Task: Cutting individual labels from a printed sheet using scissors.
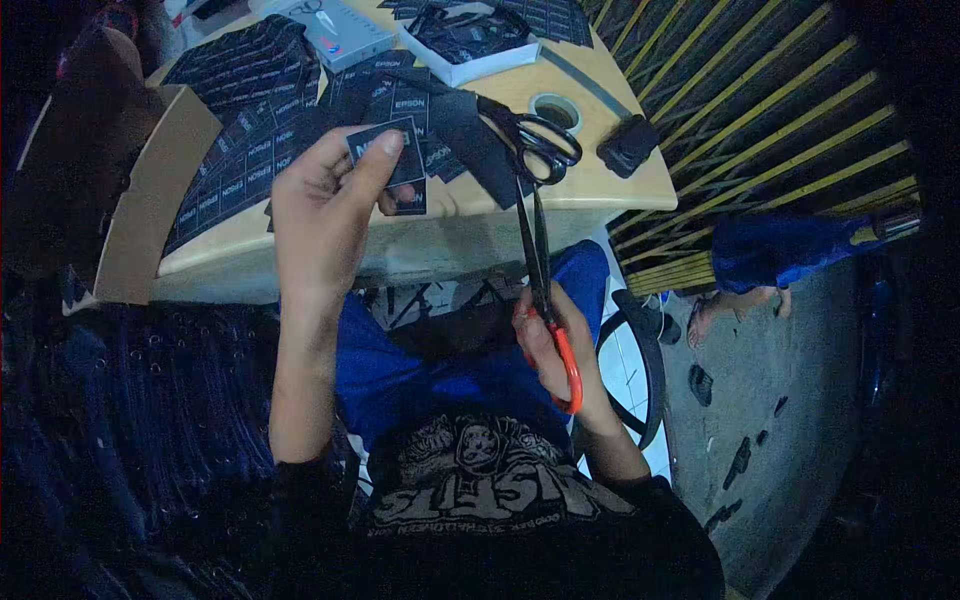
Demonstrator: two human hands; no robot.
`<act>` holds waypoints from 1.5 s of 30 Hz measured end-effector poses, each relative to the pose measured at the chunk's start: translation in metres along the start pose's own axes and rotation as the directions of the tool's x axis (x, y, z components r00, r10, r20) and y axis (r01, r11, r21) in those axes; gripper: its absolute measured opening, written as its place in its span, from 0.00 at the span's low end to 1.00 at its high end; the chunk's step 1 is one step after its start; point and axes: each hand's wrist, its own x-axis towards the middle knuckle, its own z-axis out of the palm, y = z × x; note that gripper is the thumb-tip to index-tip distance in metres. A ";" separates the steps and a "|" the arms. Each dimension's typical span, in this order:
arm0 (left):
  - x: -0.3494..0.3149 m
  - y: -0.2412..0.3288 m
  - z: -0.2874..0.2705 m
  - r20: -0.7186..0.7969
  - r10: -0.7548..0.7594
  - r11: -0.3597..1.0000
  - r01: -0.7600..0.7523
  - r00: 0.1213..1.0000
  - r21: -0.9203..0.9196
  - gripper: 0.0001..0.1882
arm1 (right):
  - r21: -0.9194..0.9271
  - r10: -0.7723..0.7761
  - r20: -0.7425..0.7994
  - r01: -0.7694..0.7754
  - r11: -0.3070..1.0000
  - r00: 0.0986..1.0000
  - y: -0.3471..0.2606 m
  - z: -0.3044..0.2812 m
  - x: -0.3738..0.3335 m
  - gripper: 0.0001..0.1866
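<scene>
My left hand (325, 205) pinches a small square black label (407, 150) with a pale border, thumb on top, over the table's near edge. Part of another dark label shows just below it; I cannot tell whether I hold that too. In front of my lap, my right hand (562, 345) grips a pair of scissors with red handles (569, 375). Their long dark blades (532, 235) stand parted and point toward the table, away from the label. Beyond their tips lies a second pair of scissors with black handles (545, 150).
Sheets of black printed labels (240, 150) cover much of the pale wooden table (640, 190). On it also stand a white tray (480, 68) of dark pieces, a grey box (345, 40), a tape roll (556, 112) and a dark bundle (628, 145). An open cardboard box (150, 195) stands left.
</scene>
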 end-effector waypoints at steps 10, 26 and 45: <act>0.173 -0.006 0.045 0.436 -0.171 0.779 -0.149 0.884 0.608 0.13 | -0.219 0.087 -0.060 -0.098 0.971 0.994 0.036 -0.021 -0.019 0.11; 0.191 -0.035 -0.031 0.334 0.242 0.336 -0.402 0.911 0.852 0.18 | -0.264 0.155 0.066 -0.133 0.955 0.986 0.031 -0.015 -0.002 0.17; 0.119 -0.044 -0.055 0.218 -0.019 0.331 -0.200 0.976 0.922 0.14 | -0.291 0.170 0.123 -0.128 0.948 0.978 0.037 0.006 -0.013 0.18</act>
